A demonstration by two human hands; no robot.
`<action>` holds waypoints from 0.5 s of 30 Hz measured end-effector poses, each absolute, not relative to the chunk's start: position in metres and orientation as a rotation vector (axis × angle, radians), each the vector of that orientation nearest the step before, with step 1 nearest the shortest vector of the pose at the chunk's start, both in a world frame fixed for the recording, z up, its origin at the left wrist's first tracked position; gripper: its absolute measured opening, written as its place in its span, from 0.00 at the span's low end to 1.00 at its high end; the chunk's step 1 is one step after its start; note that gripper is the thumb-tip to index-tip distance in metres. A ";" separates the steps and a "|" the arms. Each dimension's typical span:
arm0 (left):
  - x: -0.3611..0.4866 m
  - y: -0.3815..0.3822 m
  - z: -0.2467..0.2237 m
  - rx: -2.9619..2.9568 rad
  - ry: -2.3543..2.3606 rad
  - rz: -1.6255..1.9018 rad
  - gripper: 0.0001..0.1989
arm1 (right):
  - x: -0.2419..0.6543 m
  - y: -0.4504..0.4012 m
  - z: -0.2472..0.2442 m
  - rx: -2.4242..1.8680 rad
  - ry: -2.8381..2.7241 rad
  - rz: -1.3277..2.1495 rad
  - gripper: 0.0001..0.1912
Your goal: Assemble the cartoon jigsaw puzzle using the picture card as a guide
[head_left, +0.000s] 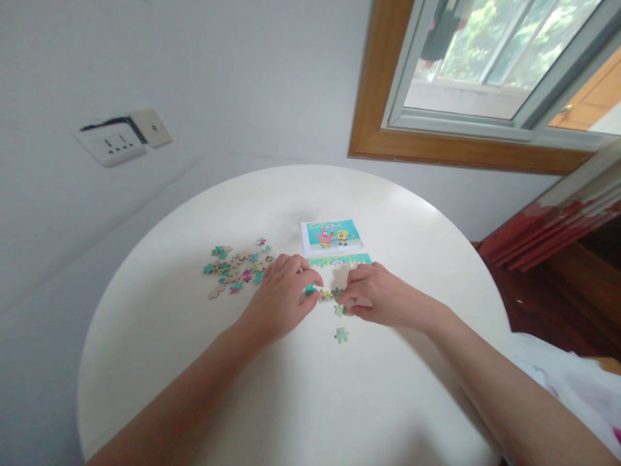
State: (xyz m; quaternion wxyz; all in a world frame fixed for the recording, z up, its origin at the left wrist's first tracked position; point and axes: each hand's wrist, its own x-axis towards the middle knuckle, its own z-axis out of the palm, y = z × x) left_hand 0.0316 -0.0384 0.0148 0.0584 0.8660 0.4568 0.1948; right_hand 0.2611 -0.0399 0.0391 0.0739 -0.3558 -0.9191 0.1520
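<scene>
My left hand (286,294) pinches a small teal puzzle piece (310,290) between thumb and forefinger, at the left side of a partly joined puzzle (339,260). On the right side, my right hand (371,294) has its fingers curled down by a pale green piece (339,310); whether they grip it is unclear. A row of joined colourful pieces (327,296) lies between the hands. Nearer to me is a single pale green piece (342,335). Behind the puzzle lies a picture card (332,237) with a pink and a yellow cartoon figure.
Many loose pieces (247,276) are heaped left of my left hand on the round white table (160,323). Beyond the table stand a wall with a socket (114,144) and a wood-framed window (378,144). A red curtain (528,236) hangs at the right.
</scene>
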 end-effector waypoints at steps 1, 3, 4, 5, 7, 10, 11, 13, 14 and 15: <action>0.032 -0.038 0.014 2.624 1.374 0.575 0.06 | 0.261 -0.040 0.038 -1.061 -2.762 0.463 0.06; 0.032 -0.038 0.012 2.621 1.359 0.562 0.06 | 0.260 -0.040 0.038 -1.050 -2.760 0.477 0.06; 0.032 -0.038 0.011 2.618 1.355 0.559 0.06 | 0.260 -0.040 0.038 -1.050 -2.754 0.485 0.06; 0.032 -0.037 0.010 2.616 1.352 0.560 0.06 | 0.260 -0.040 0.038 -1.047 -2.746 0.497 0.07; 0.032 -0.037 0.009 2.613 1.351 0.566 0.06 | 0.260 -0.039 0.038 -1.036 -2.725 0.538 0.07; 0.032 -0.037 0.009 2.608 1.355 0.568 0.06 | 0.260 -0.039 0.038 -1.024 -2.689 0.615 0.08; 0.033 -0.037 0.009 2.605 1.358 0.563 0.06 | 0.260 -0.039 0.038 -1.024 -2.680 0.636 0.09; 0.034 -0.038 0.009 2.595 1.361 0.557 0.05 | 0.259 -0.039 0.037 -1.014 -2.666 0.675 0.09; 0.034 -0.038 0.009 2.590 1.362 0.557 0.05 | 0.258 -0.040 0.037 -0.998 -2.663 0.697 0.08; 0.034 -0.039 0.009 2.587 1.360 0.560 0.05 | 0.257 -0.040 0.037 -0.974 -2.662 0.722 0.08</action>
